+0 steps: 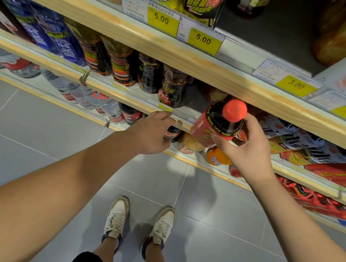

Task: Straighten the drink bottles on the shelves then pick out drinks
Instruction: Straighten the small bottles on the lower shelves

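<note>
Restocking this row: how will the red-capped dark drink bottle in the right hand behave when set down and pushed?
The red-capped, red-labelled plastic bottle looks full of dark liquid, so it is probably heavy for its size and fairly stiff. Tall and narrow, it may tip if pushed near the cap. Laid down, its round body would likely roll.

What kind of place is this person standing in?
Most likely a shop's drinks aisle: wooden-edged shelves packed with bottled drinks, yellow price tags reading 5.00, and the right hand holding a red-capped bottle.
</note>
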The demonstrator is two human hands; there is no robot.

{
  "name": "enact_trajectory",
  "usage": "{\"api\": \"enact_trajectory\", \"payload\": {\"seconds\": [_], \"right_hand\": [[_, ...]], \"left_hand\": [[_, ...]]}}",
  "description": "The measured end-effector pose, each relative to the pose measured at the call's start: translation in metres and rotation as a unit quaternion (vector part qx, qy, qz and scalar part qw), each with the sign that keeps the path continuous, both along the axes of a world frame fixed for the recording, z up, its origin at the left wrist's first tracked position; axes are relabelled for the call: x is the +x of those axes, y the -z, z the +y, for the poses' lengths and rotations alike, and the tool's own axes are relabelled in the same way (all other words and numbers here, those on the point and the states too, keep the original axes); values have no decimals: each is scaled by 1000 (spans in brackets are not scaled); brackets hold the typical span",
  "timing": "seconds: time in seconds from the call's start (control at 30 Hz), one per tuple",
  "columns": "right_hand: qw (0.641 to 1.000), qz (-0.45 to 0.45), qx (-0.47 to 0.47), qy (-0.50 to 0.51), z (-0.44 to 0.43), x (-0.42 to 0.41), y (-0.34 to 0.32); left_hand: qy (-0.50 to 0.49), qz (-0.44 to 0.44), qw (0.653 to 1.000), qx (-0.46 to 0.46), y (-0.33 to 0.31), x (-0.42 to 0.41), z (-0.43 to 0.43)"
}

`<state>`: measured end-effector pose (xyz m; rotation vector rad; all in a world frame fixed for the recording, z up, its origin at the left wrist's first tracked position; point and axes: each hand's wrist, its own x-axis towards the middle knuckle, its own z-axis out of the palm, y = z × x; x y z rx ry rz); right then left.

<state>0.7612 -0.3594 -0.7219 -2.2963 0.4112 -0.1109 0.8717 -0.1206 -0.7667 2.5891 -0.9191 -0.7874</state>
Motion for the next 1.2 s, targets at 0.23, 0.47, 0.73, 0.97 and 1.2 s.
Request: {"api": "enact_trajectory", "payload": {"seconds": [0.23, 0.47, 0.73, 0.97, 1.2], "right_hand": [[993, -15, 110, 37, 8, -32, -4], [993, -17, 95, 65, 10, -56, -22], [988, -18, 113, 106, -18, -88, -38], [978, -22, 160, 132, -76, -136, -30], [976, -64, 166, 128, -152, -197, -23]], "left_hand": [[32, -12, 999, 18, -6, -12, 0], [62, 1, 998, 25, -10, -20, -9], [97, 25, 994, 35, -4, -33, -33], [135, 8, 991, 16, -1, -72, -97], [132, -38, 988, 65, 14, -115, -184]]}}
